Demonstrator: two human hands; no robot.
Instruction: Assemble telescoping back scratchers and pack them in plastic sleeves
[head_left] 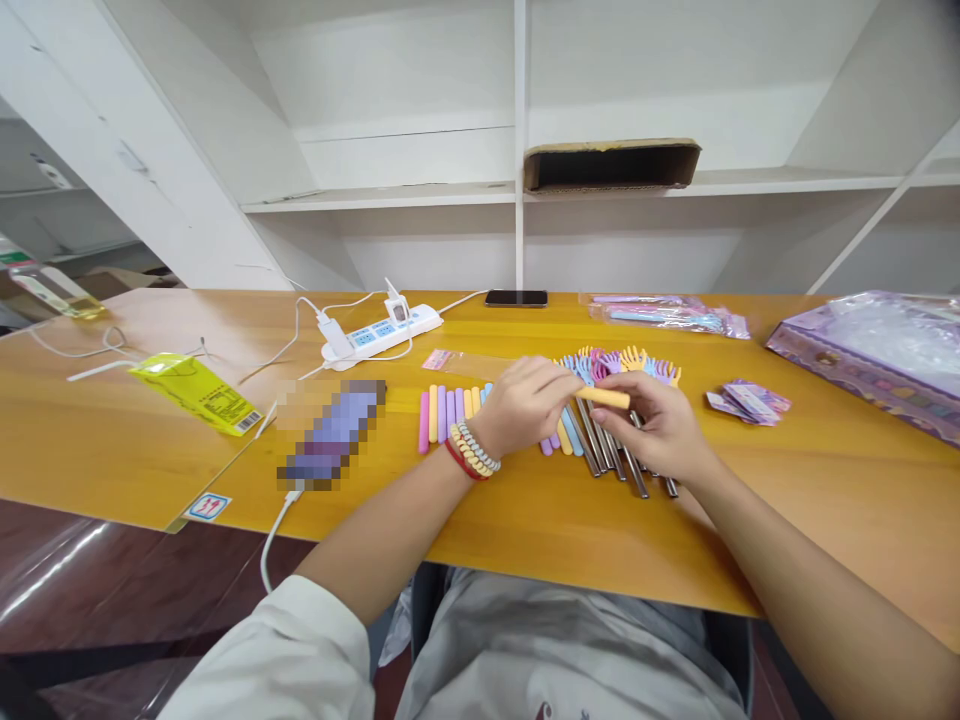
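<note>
Pale grey sleeve (292, 650), coiled wristbands (475, 450)

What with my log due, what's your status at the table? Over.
Left hand gripping yellow tube. Right hand at its exposed end, contact unclear. Metal rods close by, partly hidden behind right hand.

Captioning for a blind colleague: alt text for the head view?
The left hand and right hand hold a yellow cylinder over a wooden table. Pastel cylinders, metal rods and colorful claw-like pieces lie close by, with a power strip farther left.

Curled left hand (525, 405) near right hand (660, 425)
</note>
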